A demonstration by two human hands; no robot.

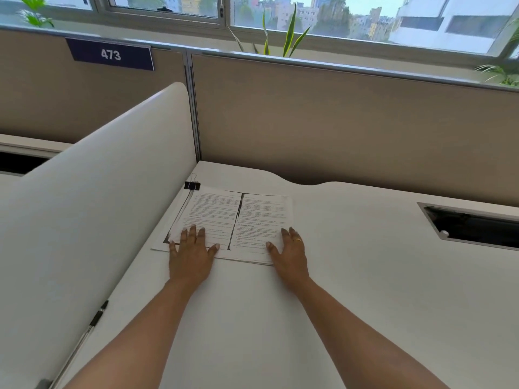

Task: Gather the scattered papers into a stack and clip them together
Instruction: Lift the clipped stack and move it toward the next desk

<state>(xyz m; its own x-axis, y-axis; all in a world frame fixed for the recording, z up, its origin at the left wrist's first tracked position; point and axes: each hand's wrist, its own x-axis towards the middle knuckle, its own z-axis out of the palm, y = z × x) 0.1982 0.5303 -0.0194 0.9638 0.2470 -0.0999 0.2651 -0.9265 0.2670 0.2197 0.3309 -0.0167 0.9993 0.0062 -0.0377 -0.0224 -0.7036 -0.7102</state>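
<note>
A stack of printed papers point(238, 217) lies flat on the white desk point(351, 262), near the left divider. A black binder clip point(192, 185) sits at the stack's far left corner; whether it grips the sheets I cannot tell. My left hand point(191, 254) rests flat on the near left part of the stack, fingers spread. My right hand point(289, 252), with a gold ring, lies flat on the stack's near right corner. Neither hand holds anything.
A curved white divider point(98, 206) rises along the desk's left side. A pen point(97, 318) lies at its foot, near left. A rectangular cable opening point(474, 228) is cut into the desk at the right. A beige partition point(337, 122) closes the back.
</note>
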